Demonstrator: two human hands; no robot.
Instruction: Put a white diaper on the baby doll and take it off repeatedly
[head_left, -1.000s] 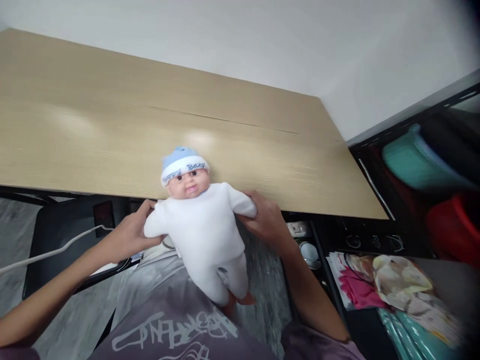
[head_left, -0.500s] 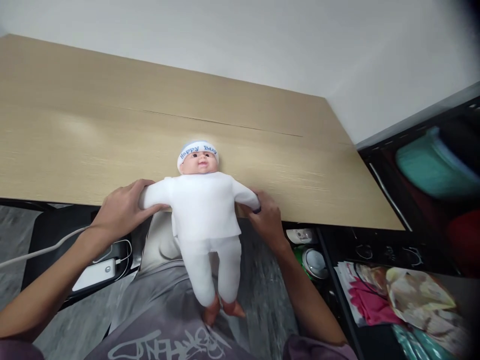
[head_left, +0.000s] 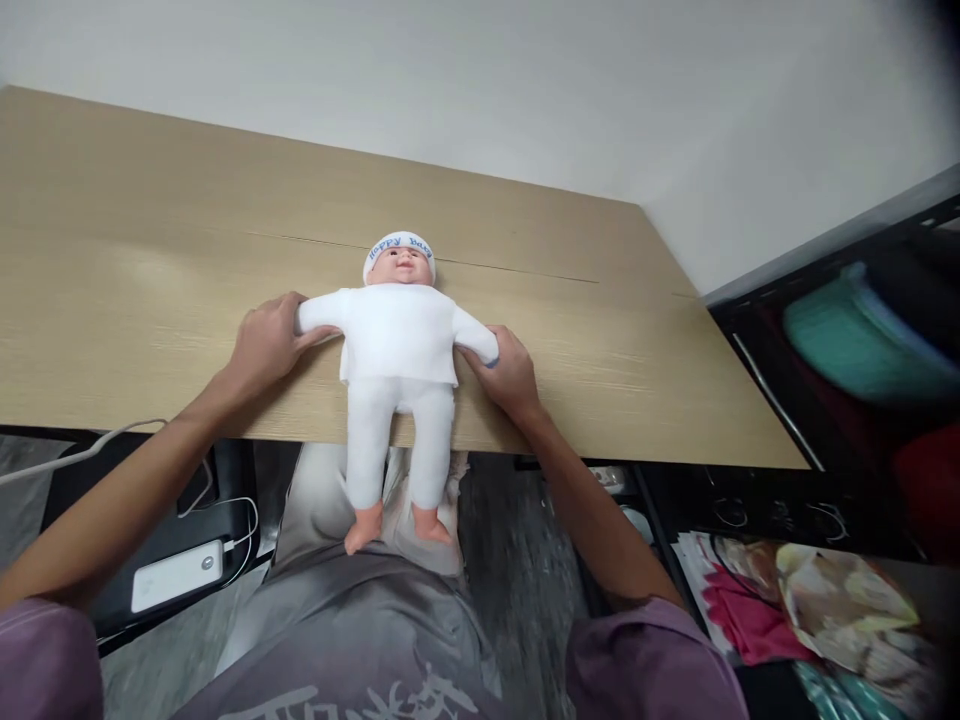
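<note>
Centrally: one baby doll (head_left: 400, 335), white suit, white-banded cap (head_left: 398, 243) lettered "Happy Baby", face up, torso above the front part of a wood-grain tabletop (head_left: 615, 390), feet beyond its near edge; contact with the wood cannot be told. Left hand (head_left: 268, 342): thumb and fingers pinching the doll's right sleeve. Right hand (head_left: 511, 375): curled round the left sleeve end. Lower left: white power bank (head_left: 178, 576), cable plugged in, on black seat (head_left: 79, 520). Lower right: pink cloth (head_left: 754, 615).
</note>
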